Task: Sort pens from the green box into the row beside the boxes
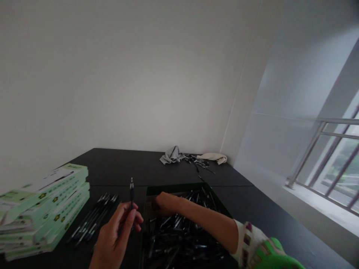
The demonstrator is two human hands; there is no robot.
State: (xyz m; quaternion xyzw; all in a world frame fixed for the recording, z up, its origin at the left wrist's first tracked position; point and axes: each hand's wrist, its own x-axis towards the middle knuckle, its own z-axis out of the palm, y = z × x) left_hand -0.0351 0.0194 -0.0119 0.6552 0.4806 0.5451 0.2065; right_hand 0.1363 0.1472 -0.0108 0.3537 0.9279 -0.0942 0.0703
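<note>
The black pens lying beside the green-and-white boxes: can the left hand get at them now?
Probably yes: the pens lie close by, uncovered, but the left hand already pinches an upright black pen.

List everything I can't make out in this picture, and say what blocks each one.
All in the head view:
- Right hand's fingertips: hidden behind the hand, in shadow; whether they grip anything is unclear.
- Lower end of the upright pen: behind the left hand's fingers.
- Bottom layer in the tray: under the top pens.
- Tray's near end: cut off by the bottom edge.
- Small print on the stacked boxes: blurred.
</note>
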